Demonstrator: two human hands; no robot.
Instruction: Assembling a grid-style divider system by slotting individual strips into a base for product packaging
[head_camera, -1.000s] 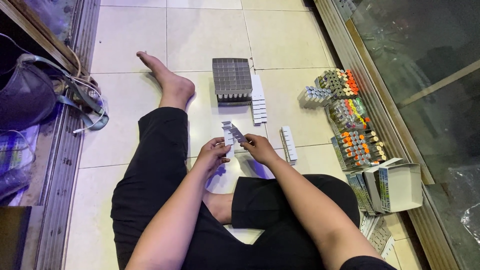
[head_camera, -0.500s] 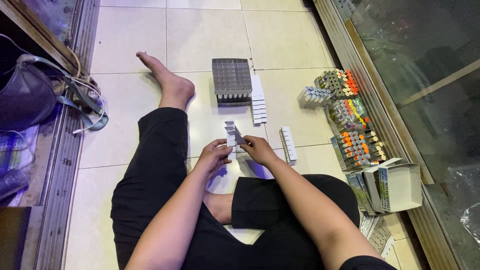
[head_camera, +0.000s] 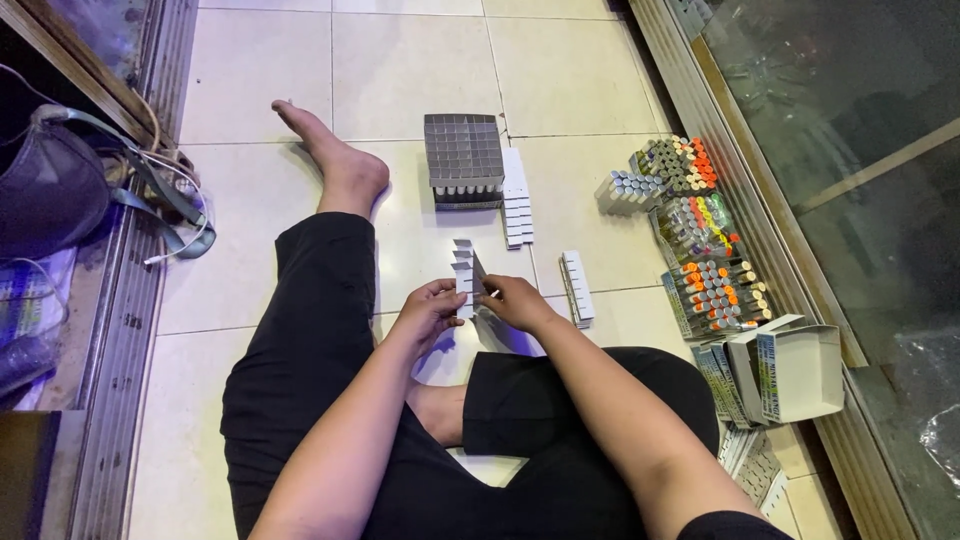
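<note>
Person sits on tiled floor (head_camera: 420, 70), both hands meeting over the lap area just in front of the knees. Left hand (head_camera: 428, 312) pinches lower edge of a slotted white cardboard strip (head_camera: 463, 270), fingers closed on it; right hand (head_camera: 517, 300) closed on a second, darker strip crossing it, so both hands grip the same small divider piece, held upright above floor, not resting on it. Risks, as judgement: slots are narrow and card looks thin, so pushing crooked could bend or tear a tab; grip is only at the bottom end, so top of strip could flop or slip out of the slot; elbow/knee shift could knock the loose strip stack (head_camera: 577, 288) lying just right of the hands. Finished grid (head_camera: 463, 158) sits further ahead, near bare foot (head_camera: 335, 160), a leg move could nudge it. Counts: 1 assembled grid, 1 long strip stack (head_camera: 517, 197) touching its right side, 1 short stack near right hand, 2 strips in hand. Vial bundles (head_camera: 690, 230) along right wall approx 5 groups, exact vial no. can't tell. Open white cartons (head_camera: 790, 372) approx 2, w/ flat ones below, count unclear. 1 dark bag (head_camera: 45, 190) far left.
</note>
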